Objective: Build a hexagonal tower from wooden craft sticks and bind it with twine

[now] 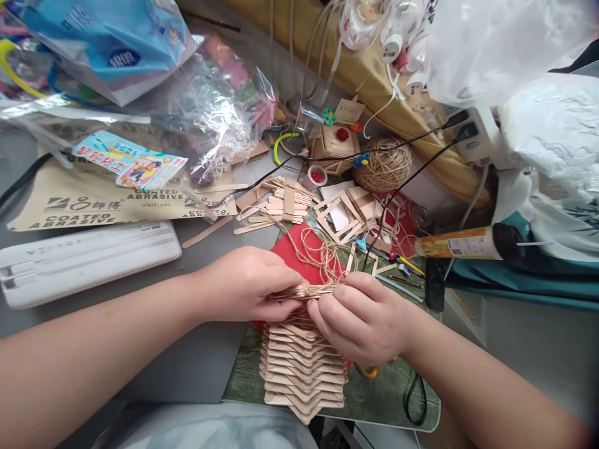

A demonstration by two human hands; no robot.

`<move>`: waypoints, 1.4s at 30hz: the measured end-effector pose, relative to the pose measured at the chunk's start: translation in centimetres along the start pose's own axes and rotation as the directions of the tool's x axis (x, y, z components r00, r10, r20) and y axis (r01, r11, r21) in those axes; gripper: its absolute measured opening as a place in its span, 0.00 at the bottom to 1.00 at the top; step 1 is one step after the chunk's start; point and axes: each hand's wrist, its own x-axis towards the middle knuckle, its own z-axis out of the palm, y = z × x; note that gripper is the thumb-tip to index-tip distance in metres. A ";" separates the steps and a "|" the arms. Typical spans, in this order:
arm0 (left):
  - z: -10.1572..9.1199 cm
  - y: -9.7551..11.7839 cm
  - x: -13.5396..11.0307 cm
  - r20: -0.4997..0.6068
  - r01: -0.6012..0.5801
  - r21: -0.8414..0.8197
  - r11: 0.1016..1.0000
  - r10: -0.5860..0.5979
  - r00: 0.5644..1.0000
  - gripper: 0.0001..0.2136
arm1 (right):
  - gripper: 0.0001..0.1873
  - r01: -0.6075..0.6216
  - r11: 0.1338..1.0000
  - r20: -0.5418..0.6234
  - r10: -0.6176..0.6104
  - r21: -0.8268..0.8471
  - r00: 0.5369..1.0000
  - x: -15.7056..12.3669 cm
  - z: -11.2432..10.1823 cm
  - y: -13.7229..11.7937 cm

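Note:
Between my two hands is the top end of a stacked popsicle-stick structure, whose layers form a zigzag down toward me. My left hand pinches the left end of its top sticks between thumb and fingers. On the other side my right hand is closed, its fingertips at the right end of the sticks and by the twine. Loose jute twine lies in loops just behind the top sticks, over a red sheet. My fingers hide part of the top layer.
Loose popsicle sticks, small stick frames and a twine ball lie at the back. Black cables run to a power strip. A white case and sandpaper are left; a cup lies right.

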 end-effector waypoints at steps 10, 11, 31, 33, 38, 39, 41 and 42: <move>0.0 -0.1 0.1 0.006 0.015 -0.017 1.000 -0.015 1.000 0.06 | 0.20 0.124 0.992 0.001 -0.124 0.006 0.992 0.2 -0.5 1.0; -0.1 -0.1 0.1 0.006 0.016 -0.011 1.000 -0.016 1.000 0.06 | 0.20 0.115 0.993 0.007 -0.115 0.016 0.993 0.3 -0.5 1.0; -0.2 0.0 0.2 0.037 0.030 0.006 1.000 -0.030 0.999 0.03 | 0.07 -0.071 0.992 -0.016 0.073 0.106 0.997 -0.9 0.9 0.5; -0.2 0.0 0.2 0.039 0.023 0.011 1.000 -0.023 0.999 0.04 | 0.08 -0.133 0.976 -0.070 0.147 0.174 0.987 -1.1 0.9 0.4; -0.5 0.0 0.4 0.067 0.040 0.021 0.999 -0.042 0.997 0.04 | 0.07 -0.517 0.806 -0.264 0.586 0.289 0.766 -3.0 -0.8 1.3; -0.5 0.0 0.4 0.077 0.046 0.026 0.999 -0.047 0.996 0.05 | 0.08 -0.604 0.735 -0.261 0.675 0.306 0.690 -3.5 -1.3 1.4; -0.5 0.0 0.5 0.089 0.052 0.038 0.998 -0.055 0.994 0.05 | 0.10 -0.699 0.614 -0.232 0.787 0.367 0.571 -4.1 -2.1 1.3; -0.5 0.1 0.5 0.089 0.053 0.044 0.998 -0.057 0.994 0.05 | 0.12 -0.698 0.599 -0.190 0.795 0.392 0.575 -4.2 -2.4 1.0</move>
